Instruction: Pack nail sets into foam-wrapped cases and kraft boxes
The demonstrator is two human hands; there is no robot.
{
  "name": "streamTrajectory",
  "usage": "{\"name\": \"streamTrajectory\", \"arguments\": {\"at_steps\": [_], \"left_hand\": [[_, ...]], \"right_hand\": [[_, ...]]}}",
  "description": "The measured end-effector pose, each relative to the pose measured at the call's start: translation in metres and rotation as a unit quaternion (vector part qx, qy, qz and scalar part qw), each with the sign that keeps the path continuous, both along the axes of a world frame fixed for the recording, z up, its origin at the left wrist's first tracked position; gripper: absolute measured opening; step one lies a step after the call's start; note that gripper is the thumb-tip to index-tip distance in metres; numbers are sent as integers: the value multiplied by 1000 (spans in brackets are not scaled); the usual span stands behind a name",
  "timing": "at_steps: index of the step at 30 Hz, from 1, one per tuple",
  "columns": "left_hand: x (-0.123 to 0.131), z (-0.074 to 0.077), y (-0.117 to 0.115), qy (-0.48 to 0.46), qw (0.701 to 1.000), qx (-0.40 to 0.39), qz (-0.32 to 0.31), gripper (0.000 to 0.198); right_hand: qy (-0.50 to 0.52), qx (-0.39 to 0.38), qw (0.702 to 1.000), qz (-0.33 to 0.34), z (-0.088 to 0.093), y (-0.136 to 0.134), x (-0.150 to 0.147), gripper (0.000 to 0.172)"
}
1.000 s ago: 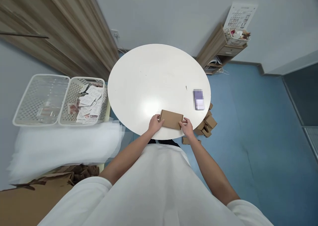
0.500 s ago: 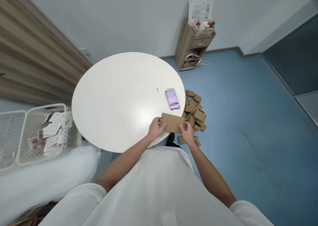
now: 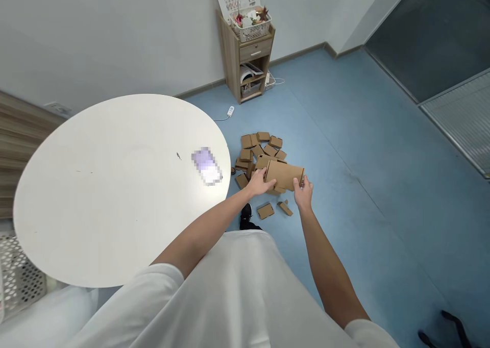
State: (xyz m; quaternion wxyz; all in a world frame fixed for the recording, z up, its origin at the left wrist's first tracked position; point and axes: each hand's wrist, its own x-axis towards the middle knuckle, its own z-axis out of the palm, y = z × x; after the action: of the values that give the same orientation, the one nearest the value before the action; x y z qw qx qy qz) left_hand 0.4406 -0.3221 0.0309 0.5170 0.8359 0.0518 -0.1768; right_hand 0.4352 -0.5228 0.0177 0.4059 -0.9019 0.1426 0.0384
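Observation:
Between my two hands is a flat brown cardboard box (image 3: 285, 174), closed, held out beyond the table's right edge and above the pile on the floor. My left hand (image 3: 261, 182) grips its left end, thumb on the near face. At the right end my right hand (image 3: 303, 193) closes on the corner, thumb in front and fingers behind. Below and behind it lie several small cardboard boxes (image 3: 245, 155) heaped on the blue floor, some of them hidden by the held box.
A white oval table (image 3: 115, 184) fills the left, with a blurred-out purple item (image 3: 206, 166) on it. By the wall stands a wooden cabinet (image 3: 229, 57) carrying a white basket (image 3: 252, 30). A cable with a white plug end (image 3: 230, 112) lies on the floor. A black shoe (image 3: 246, 213) shows below.
Both hands have carried the cardboard box rightward, from over the table's edge to above the floor pile. My view has turned to the right.

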Motion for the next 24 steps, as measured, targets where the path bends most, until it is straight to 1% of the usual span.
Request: {"name": "streamTrajectory", "arguments": {"at_steps": [2, 4, 7, 9, 11, 14, 17, 21, 24], "left_hand": [[7, 1, -2, -4, 1000, 11, -8, 73], [4, 1, 3, -5, 1000, 26, -13, 75], [-14, 0, 23, -4, 999, 46, -8, 68], [-33, 0, 41, 2, 998, 59, 15, 62], [-53, 1, 62, 8, 997, 63, 47, 57], [-87, 6, 95, 9, 993, 51, 108, 50], [-127, 13, 130, 8, 982, 26, 187, 44], [-195, 19, 179, 3, 956, 12, 293, 40], [-253, 17, 215, 8, 931, 9, 364, 39]], "right_hand": [[6, -3, 999, -32, 0, -1, 8, 75], [9, 0, 1000, -29, -3, 4, 8, 75], [7, 18, 1000, 21, -10, 24, -3, 70], [-3, 23, 998, 61, -13, 44, -13, 65], [-12, 28, 994, 108, -13, 67, -22, 60], [-22, 55, 978, 198, -5, 106, -34, 54], [-41, 103, 948, 298, 6, 150, -48, 48], [-19, 140, 896, 421, 18, 216, -73, 40], [26, 150, 867, 475, 23, 269, -102, 37]]}}
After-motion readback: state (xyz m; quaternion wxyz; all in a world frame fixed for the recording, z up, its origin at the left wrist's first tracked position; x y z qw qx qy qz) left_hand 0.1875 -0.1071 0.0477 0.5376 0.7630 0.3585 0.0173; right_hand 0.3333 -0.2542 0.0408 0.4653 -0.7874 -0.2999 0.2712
